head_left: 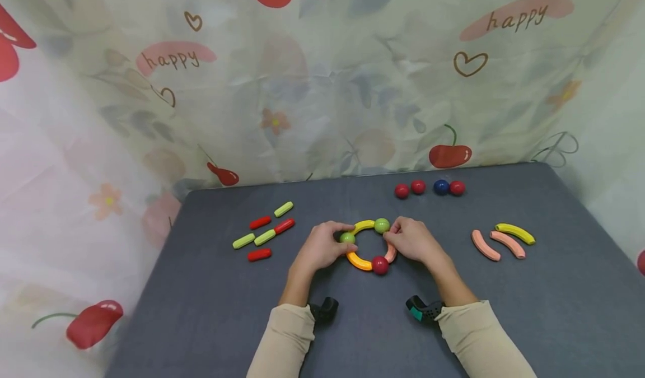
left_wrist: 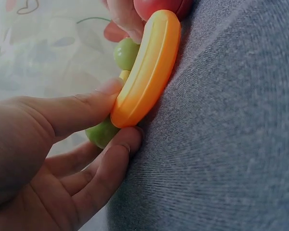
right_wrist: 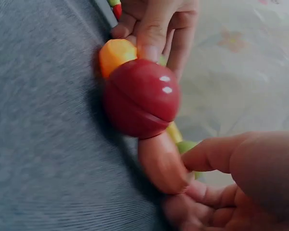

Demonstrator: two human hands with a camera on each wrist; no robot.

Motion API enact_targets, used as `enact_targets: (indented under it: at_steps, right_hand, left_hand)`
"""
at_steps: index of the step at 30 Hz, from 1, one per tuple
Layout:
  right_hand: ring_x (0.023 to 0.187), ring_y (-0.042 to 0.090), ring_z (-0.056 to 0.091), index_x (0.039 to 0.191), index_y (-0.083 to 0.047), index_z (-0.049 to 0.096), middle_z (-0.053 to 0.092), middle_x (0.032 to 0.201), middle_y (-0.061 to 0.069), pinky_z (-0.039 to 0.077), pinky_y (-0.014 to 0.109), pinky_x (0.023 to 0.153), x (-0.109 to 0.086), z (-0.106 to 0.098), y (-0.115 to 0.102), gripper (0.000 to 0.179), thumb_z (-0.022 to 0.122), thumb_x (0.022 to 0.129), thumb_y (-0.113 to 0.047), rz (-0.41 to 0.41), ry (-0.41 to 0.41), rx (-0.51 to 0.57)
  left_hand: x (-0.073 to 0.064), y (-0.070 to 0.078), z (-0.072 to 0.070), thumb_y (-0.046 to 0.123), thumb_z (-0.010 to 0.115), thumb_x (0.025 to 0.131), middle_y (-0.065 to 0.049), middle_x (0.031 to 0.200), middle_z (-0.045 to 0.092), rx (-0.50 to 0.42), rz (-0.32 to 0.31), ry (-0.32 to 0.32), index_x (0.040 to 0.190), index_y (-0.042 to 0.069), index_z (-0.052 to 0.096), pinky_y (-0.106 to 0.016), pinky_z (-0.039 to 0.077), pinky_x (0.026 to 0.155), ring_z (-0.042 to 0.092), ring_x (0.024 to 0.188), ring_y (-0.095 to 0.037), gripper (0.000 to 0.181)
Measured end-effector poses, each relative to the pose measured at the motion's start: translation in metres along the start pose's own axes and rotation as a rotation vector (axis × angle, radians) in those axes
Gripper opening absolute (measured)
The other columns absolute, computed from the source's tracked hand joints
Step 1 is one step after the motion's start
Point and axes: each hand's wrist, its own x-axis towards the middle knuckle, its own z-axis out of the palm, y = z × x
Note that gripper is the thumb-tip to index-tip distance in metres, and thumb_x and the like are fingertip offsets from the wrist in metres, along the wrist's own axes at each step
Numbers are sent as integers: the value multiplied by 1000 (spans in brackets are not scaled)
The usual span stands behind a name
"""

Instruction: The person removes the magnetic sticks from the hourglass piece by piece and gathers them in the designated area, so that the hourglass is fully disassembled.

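Observation:
A small ring of toy magnetic-style pieces lies on the dark table. It joins a yellow curved rod (head_left: 364, 225), a pink curved rod (head_left: 390, 253), an orange curved rod (head_left: 360, 262), a red ball (head_left: 380, 265), and two green balls, one at the upper right (head_left: 381, 225) and one at the left (head_left: 347, 238). My left hand (head_left: 325, 246) grips the ring's left side, thumb on the orange rod's end (left_wrist: 149, 67) and fingers around by the green ball (left_wrist: 102, 132). My right hand (head_left: 414, 239) pinches the pink rod (right_wrist: 162, 161) near the upper green ball.
Left of the ring lie several short straight rods, red (head_left: 259, 255) and light green (head_left: 244, 241). Three red balls (head_left: 417, 186) and a blue ball (head_left: 440, 186) stand near the back edge. At right are two pink curved rods (head_left: 485, 246) and a yellow one (head_left: 515, 233). A printed curtain (head_left: 322, 87) hangs behind.

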Motion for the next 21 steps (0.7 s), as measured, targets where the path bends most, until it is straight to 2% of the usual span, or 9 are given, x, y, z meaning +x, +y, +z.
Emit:
enact_targets:
  at_steps: [5, 8, 14, 17, 21]
  right_hand:
    - [60, 16, 61, 109, -3, 54, 69, 73, 5, 53, 28, 59, -9, -9, -6, 30, 68, 96, -27, 19, -115, 81]
    - [62, 16, 63, 113, -3, 49, 72, 74, 5, 55, 28, 61, -14, -11, -11, 39, 75, 92, -24, 22, -141, 78]
    - [69, 16, 65, 109, -6, 51, 74, 70, 2, 44, 30, 63, -21, -15, -23, 34, 76, 93, -22, -20, -63, -13]
    - [73, 18, 64, 115, -9, 56, 72, 71, 0, 43, 31, 66, -29, -30, -23, 32, 73, 96, -27, -42, -31, -22]
    - [77, 19, 62, 126, -11, 60, 71, 73, -1, 43, 31, 72, -40, -59, -13, 36, 67, 99, -33, -50, 29, -46]
  left_hand:
    - [0, 2, -1, 32, 82, 88, -2, 139, 65, -1, -17, 0, 132, 26, 71, -48, 44, 115, 56, 130, -25, 46]
    - [0, 3, -1, 32, 82, 87, -3, 138, 66, -5, -24, -1, 131, 26, 71, -48, 45, 114, 56, 129, -26, 45]
    - [-1, 4, 0, 32, 82, 88, -4, 137, 66, -8, -23, 1, 131, 25, 71, -48, 46, 112, 57, 127, -26, 45]
    - [-2, 4, -1, 32, 81, 88, -4, 137, 66, -10, -22, -1, 131, 25, 71, -46, 47, 111, 57, 124, -25, 44]
    - [-4, 3, -1, 31, 79, 90, -4, 137, 66, -14, -16, -2, 131, 25, 71, -45, 48, 110, 56, 121, -24, 42]
